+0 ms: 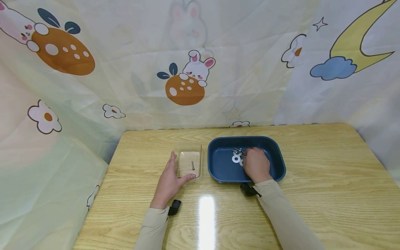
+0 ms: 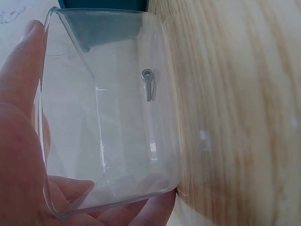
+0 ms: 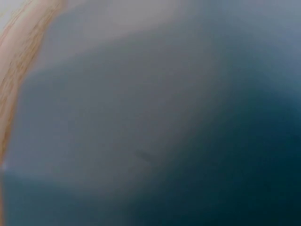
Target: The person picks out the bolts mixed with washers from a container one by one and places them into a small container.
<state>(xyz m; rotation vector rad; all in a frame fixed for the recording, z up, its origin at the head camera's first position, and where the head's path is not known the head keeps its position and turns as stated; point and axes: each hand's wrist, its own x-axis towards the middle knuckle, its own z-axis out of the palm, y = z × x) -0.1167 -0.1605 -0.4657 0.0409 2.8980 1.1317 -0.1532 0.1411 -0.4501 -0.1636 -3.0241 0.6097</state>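
Observation:
A clear plastic box [image 1: 189, 147] stands on the table, and one metal screw [image 1: 193, 166] lies inside it. My left hand [image 1: 168, 182] holds this box at its near left corner, thumb along the near wall and fingers along the left side. To the right is a dark blue tray [image 1: 218, 170] holding white washers [image 1: 236, 158] and several metal screws [image 1: 237, 151]. Inside that tray my right hand [image 1: 257, 165] reaches down with bent fingers at the right edge of the hardware. Its fingertips are hidden, so I cannot tell whether they pinch a piece. The right wrist view is blurred.
Both containers stand side by side on a wood-grain table [image 1: 322, 166]. A printed cloth [image 1: 134, 80] hangs behind the table's far edge and down the left side. Each wrist wears a black camera, such as the right wrist camera [image 1: 247, 189].

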